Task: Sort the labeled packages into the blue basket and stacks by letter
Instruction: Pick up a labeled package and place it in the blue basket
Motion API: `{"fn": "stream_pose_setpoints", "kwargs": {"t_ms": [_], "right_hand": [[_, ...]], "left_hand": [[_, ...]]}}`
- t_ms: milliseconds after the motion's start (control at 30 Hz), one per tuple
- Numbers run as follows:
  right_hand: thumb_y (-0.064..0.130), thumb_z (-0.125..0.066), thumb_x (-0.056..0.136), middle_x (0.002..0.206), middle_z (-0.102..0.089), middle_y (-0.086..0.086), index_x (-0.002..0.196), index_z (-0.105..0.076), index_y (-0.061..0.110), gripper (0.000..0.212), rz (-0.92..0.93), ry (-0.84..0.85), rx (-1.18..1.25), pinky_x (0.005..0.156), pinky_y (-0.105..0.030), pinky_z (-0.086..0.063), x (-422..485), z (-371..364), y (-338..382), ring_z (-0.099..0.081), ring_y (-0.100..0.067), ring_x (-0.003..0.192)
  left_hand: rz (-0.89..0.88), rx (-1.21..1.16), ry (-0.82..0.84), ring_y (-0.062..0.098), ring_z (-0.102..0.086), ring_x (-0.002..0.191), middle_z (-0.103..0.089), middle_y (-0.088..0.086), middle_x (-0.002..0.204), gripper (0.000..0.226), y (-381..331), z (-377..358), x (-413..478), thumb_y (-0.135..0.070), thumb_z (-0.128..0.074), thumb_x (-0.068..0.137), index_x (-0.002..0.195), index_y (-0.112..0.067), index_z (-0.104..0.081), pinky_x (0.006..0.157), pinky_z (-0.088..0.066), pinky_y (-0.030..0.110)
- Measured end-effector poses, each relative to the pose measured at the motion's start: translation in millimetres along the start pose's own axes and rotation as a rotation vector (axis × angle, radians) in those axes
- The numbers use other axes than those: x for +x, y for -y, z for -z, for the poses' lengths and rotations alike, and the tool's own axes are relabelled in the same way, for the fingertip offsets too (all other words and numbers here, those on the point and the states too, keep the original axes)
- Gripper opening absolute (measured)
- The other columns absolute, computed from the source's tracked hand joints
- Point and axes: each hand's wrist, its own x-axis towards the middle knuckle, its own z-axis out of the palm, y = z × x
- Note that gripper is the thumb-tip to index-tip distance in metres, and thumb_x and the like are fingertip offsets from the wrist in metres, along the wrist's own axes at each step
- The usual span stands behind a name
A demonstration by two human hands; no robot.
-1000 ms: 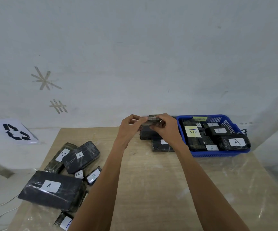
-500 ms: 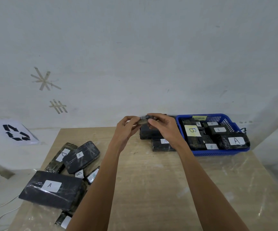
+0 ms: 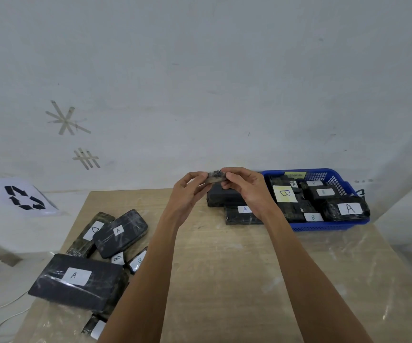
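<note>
I see both hands, left (image 3: 187, 191) and right (image 3: 247, 188), pinching a small package (image 3: 216, 176), label unreadable; beside it the blue basket (image 3: 333, 225) shows A and B labels.

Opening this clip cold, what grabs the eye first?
Mid-frame, the left hand and right hand pinch a small wrapped package above the far end of the table. To their right, a blue basket is crammed with lettered black packages; a large A package heads another pile at near left.
</note>
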Motion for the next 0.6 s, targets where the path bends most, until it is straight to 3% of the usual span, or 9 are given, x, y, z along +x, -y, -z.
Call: {"fn": "stream_pose_setpoints", "kwargs": {"t_ms": [167, 333, 467, 600], "right_hand": [[0.012, -0.063, 0.098, 0.107, -0.073, -0.017, 0.112, -0.076, 0.01, 0.02, -0.035, -0.026, -0.09, 0.072, -0.036, -0.056, 0.8, 3.0, 2.0, -0.064, -0.028, 0.091], [0.01, -0.059, 0.1, 0.114, -0.074, -0.007, 0.114, -0.074, 0.009, 0.021, -0.042, -0.037, -0.037, 0.098, -0.034, -0.055, -2.6, 0.8, 0.6, -0.069, -0.021, 0.11], [0.008, -0.058, 0.1, 0.115, -0.074, -0.009, 0.115, -0.073, 0.007, 0.021, -0.033, -0.038, 0.002, 0.101, -0.034, -0.053, -2.6, 0.9, 0.0, -0.068, -0.022, 0.112], [0.005, -0.059, 0.099, 0.114, -0.074, -0.007, 0.114, -0.073, 0.006, 0.021, -0.034, -0.042, 0.011, 0.101, -0.034, -0.054, -2.7, -0.9, -0.2, -0.069, -0.021, 0.111]], "left_hand": [[-0.013, -0.01, 0.01, 0.032, -0.067, 0.117, -0.07, 0.022, 0.12, 0.039, 0.5, -4.9, -2.0, -0.033, -0.077, 0.081, 0.105, -0.005, -0.064, 0.109, -0.048, 0.039], [-0.051, 0.029, -0.009, 0.029, -0.069, 0.113, -0.074, 0.014, 0.11, 0.034, -0.6, -6.8, -1.3, -0.032, -0.079, 0.081, 0.1, -0.007, -0.065, 0.107, -0.05, 0.034], [-0.062, 0.051, -0.03, 0.024, -0.071, 0.108, -0.076, 0.01, 0.104, 0.019, -0.8, -6.9, -0.2, -0.023, -0.075, 0.089, 0.097, -0.008, -0.066, 0.106, -0.05, 0.033], [-0.068, 0.045, -0.045, 0.024, -0.07, 0.107, -0.076, 0.011, 0.104, 0.021, -1.5, -6.3, 0.3, -0.023, -0.075, 0.09, 0.1, -0.007, -0.066, 0.106, -0.05, 0.033]]}}
